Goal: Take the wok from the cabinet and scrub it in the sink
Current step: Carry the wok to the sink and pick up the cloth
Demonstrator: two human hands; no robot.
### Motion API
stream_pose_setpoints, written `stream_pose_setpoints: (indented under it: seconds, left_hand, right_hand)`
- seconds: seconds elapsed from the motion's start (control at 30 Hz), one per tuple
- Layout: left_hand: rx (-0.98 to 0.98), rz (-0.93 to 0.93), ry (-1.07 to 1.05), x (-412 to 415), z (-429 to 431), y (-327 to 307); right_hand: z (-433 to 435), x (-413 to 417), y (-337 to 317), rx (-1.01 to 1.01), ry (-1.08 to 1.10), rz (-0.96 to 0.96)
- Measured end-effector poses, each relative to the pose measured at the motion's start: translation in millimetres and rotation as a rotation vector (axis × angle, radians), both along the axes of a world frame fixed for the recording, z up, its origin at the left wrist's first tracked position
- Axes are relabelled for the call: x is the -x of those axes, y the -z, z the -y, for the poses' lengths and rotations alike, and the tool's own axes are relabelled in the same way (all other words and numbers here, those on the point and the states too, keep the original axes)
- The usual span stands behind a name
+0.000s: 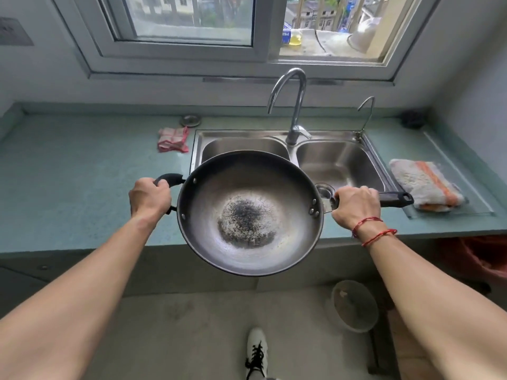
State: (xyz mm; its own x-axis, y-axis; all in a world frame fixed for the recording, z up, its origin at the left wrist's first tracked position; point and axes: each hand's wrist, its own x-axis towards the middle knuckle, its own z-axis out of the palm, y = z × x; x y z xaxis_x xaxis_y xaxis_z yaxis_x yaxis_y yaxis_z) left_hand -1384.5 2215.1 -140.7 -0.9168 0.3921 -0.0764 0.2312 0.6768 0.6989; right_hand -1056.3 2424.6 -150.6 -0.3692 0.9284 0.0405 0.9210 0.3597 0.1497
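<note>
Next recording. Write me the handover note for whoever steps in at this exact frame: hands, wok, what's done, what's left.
Hands: the left hand grips the wok's loop handle; the right hand grips its long handle.
Wok: held in the air over the counter edge and the near side of the sink, with dark residue in its bottom.
Done: wok fetched.
Left: lower it into a basin, run the faucet, scrub.

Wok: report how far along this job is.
Done: the wok is out and in the air. In hand: the left hand grips its loop handle and the right hand its long handle, holding it over the counter edge, before the sink. Left: lower it into a basin and scrub; the dark burnt patch in its middle is unscrubbed.
</note>
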Motion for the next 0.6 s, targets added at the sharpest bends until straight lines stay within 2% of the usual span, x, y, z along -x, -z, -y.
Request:
stream_pose_setpoints:
  seconds: [0.3, 0.6]
  left_hand:
    - [0.014, 0.021, -0.048, 37.1, -67.4, 15.7]
    - [0.041, 0.059, -0.058, 77.1, -108.7, 45.2]
  right_hand:
    - [-80.7, 42.3, 11.4, 0.049, -0.058, -0.007]
    - [-126.2, 81.3, 39.7, 0.079, -0.073, 0.019]
